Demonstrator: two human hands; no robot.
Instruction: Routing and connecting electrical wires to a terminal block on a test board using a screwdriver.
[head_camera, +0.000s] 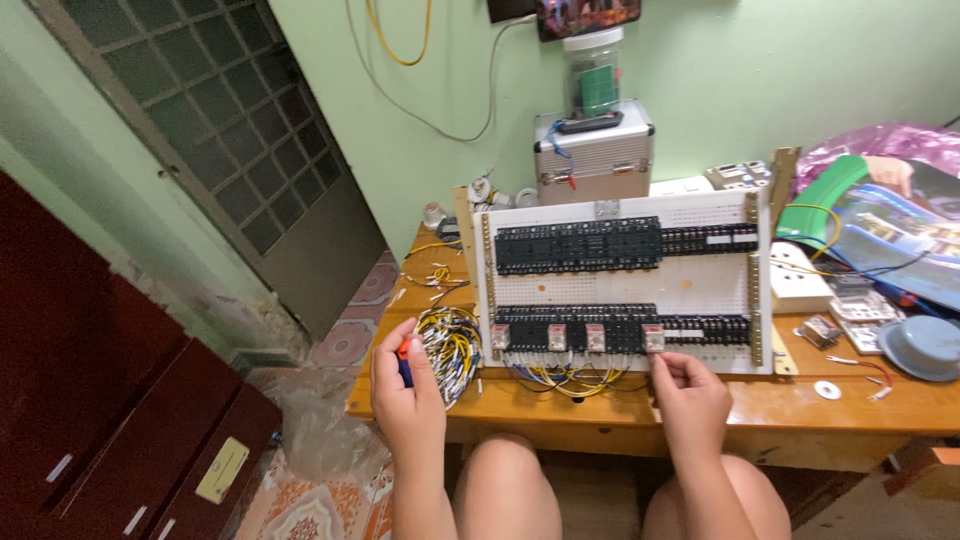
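Wooden surface (800, 410) carries an upright white wiring panel (620, 285). Left hand (408, 395) grips a screwdriver (404, 360); right hand (690, 392) pinches near the rightmost relay (654, 338). Steadying that relay squarely seems wise.

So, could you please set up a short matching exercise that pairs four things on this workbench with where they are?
Things:
1. left hand
2. right hand
3. silver case
4. grey round lid

Places:
A. far right of the wooden table
B. behind the white panel, against the wall
C. at the rightmost clear relay on the panel's lower row
D. beside the wire bundle, holding a red and blue tool

Pairs: 1-D, 2-C, 3-B, 4-A
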